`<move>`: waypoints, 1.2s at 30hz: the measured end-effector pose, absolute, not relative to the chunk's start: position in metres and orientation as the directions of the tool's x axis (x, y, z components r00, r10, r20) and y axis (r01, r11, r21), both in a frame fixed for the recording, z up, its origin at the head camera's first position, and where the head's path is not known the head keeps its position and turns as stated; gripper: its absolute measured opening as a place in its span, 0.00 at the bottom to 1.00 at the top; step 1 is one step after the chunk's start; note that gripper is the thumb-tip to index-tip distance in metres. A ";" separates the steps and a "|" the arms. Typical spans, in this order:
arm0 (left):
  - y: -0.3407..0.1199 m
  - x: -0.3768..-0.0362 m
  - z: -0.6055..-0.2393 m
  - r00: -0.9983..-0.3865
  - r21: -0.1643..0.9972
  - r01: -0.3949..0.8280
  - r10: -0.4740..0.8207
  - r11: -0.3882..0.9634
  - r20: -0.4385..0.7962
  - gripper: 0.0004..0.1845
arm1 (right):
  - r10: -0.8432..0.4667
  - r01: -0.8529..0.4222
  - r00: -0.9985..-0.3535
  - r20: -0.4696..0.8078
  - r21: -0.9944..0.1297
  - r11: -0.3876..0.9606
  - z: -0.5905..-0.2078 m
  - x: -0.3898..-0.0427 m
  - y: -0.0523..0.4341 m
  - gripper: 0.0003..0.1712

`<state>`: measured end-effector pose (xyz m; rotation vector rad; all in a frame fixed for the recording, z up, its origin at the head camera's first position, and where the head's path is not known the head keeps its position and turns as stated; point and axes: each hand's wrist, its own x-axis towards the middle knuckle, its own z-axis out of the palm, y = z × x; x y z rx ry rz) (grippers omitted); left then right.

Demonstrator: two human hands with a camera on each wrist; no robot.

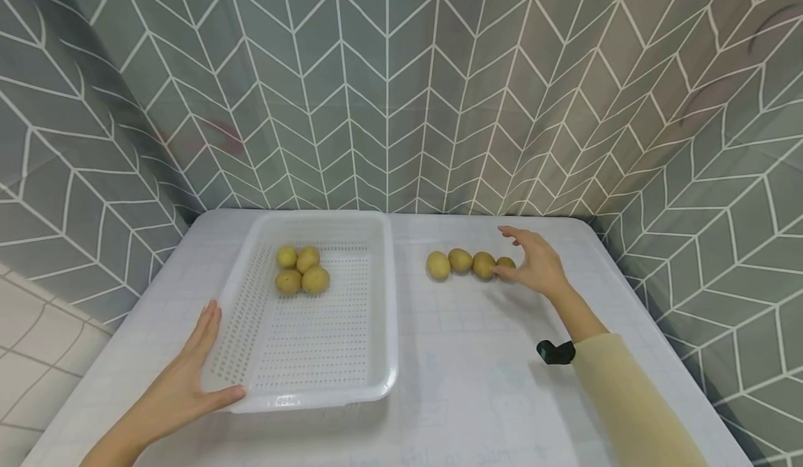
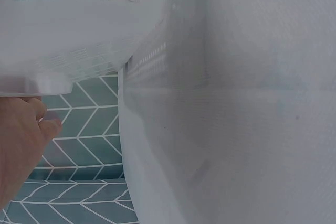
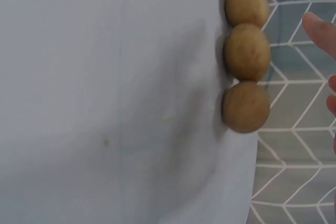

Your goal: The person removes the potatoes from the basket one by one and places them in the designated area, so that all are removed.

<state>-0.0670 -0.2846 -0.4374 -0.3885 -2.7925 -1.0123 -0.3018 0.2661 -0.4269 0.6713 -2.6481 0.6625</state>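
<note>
My left hand (image 1: pixel 182 376) lies against the near left corner of a white perforated plastic basket (image 1: pixel 390 314), fingers straight along its side and thumb at the front rim. Inside the basket, toward the back left, several yellow-brown potatoes (image 1: pixel 316 280) sit in a cluster. To the right of the basket, several more potatoes (image 1: pixel 461 261) form a row on the table. Over the right end of that row is my right hand (image 1: pixel 536 261), fingers and thumb spread apart and holding nothing. In the right wrist view the end potato (image 3: pixel 245 107) rests apart from the fingertips (image 3: pixel 315 22).
A white cloth (image 1: pixel 464 369) covers the table under the basket and potatoes. Grey curtains (image 1: pixel 414 104) with a white chevron pattern hang behind and at both sides. A small black device (image 1: pixel 555 353) is at the right wrist by the sleeve.
</note>
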 end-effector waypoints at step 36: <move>-0.284 -0.066 -0.438 -0.950 0.606 0.307 0.191 0.734 0.249 0.69 | -0.489 -0.735 -0.653 0.578 -0.330 0.592 -0.363 -0.298 0.165 0.42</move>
